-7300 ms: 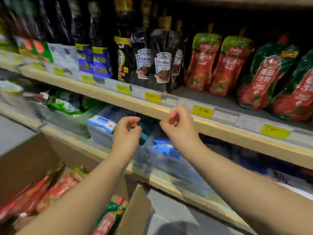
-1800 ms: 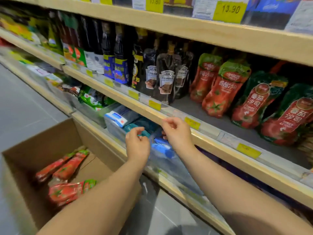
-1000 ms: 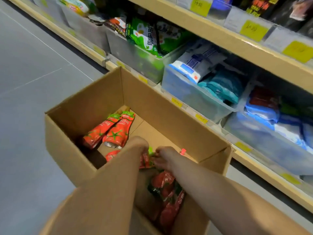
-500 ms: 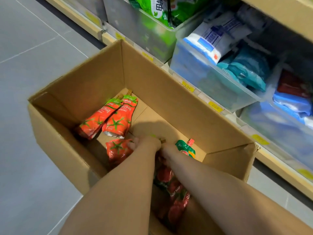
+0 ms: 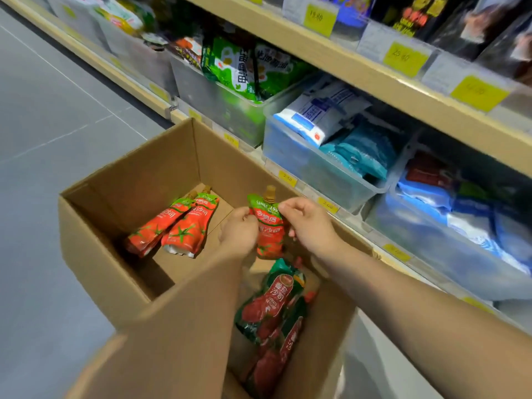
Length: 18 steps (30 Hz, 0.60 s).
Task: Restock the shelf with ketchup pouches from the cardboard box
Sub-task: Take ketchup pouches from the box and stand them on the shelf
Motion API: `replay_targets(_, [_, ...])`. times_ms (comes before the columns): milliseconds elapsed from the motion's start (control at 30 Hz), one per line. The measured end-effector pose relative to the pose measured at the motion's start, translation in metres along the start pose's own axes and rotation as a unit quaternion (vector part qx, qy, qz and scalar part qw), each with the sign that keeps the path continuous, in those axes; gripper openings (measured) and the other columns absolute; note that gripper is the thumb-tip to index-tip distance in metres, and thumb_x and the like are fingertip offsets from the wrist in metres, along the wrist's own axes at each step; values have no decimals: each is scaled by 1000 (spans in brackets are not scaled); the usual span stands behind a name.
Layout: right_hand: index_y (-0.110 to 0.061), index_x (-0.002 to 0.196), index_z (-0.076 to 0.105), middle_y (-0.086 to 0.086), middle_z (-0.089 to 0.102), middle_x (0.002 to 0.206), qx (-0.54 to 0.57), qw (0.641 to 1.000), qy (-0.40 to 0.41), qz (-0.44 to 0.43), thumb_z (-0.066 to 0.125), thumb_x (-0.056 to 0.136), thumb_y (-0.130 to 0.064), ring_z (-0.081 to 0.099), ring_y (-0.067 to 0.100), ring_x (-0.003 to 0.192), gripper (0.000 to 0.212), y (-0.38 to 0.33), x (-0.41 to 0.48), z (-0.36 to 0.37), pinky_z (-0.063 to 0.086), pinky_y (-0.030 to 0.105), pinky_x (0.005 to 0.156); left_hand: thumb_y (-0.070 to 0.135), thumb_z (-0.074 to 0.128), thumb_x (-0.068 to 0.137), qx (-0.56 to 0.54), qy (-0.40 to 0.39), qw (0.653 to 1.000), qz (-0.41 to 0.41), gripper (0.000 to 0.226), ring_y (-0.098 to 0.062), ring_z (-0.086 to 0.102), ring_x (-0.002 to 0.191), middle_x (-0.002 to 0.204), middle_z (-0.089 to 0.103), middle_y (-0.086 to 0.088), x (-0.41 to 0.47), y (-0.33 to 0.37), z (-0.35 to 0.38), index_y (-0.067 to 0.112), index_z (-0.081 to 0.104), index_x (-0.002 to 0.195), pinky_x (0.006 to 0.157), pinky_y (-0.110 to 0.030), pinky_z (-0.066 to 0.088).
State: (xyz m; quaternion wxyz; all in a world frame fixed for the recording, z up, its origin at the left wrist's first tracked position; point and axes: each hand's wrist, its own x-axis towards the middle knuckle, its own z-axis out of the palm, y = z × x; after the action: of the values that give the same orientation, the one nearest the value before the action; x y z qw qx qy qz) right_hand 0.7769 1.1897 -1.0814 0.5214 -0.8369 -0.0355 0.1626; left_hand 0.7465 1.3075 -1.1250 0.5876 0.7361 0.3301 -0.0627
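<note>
Both hands are over the cardboard box (image 5: 95, 234), which stands on the floor (image 5: 43, 139) against the bottom of the shelf (image 5: 359, 67). The left hand (image 5: 239, 234) and the right hand (image 5: 309, 226) each pinch a side of one ketchup pouch (image 5: 269, 226), near its green top, so both grips are clamped on that pouch. It is held upright, cap up, just above the middle of the box and clear of the box's bottom.

The restocking looks partly done at best, and plenty is left in the box. Two more pouches (image 5: 178, 228) lie side by side on the box's bottom toward its far left corner, touching each other. A pile of darker red-and-green pouches (image 5: 273, 306) lies in the near part of the box, below the hands; how many are in it I cannot tell.

The spot where ketchup belongs is not in view here. Behind the box, clear bins (image 5: 316, 165) hold green, white and blue packets, not ketchup. Judging by this, the pouch in hand must yet be carried up to its shelf, and the rest fetched after it.
</note>
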Motion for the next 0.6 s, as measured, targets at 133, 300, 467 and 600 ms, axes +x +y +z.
replay_targets(133, [-15,74,59,4,47,49,101,993,28,-50,53,93,-18,40,2,33,20,-32,-8,-60,35,15,37,23,56,90,-62,-19,990,125,17,-18,62,86,96,67,-8,-20,40,3,12,64,100,83,-31,51])
replay_targets(300, [-18,71,60,-10,48,37,190,975,90,-71,54,92,-20,39,-1,32,23,-54,-23,-116,34,12,35,21,58,89,-94,-51,974,199,14,-9,55,66,71,60,3,-42,94,21,22,60,76,66,-20,45])
replay_targets(467, [-18,81,65,-2,56,55,136,984,101,-59,56,91,-29,49,3,40,17,-42,-43,-167,40,16,40,21,57,90,-123,-27,954,274,11,-6,53,65,69,58,8,-67,156,54,20,59,79,65,-16,44])
replay_targets(600, [-18,86,67,1,57,57,83,981,154,-81,52,93,-24,51,2,42,17,-27,-55,-198,42,16,41,19,56,90,-196,-52,931,304,19,-6,53,60,67,58,3,-90,196,83,23,57,71,61,-23,44])
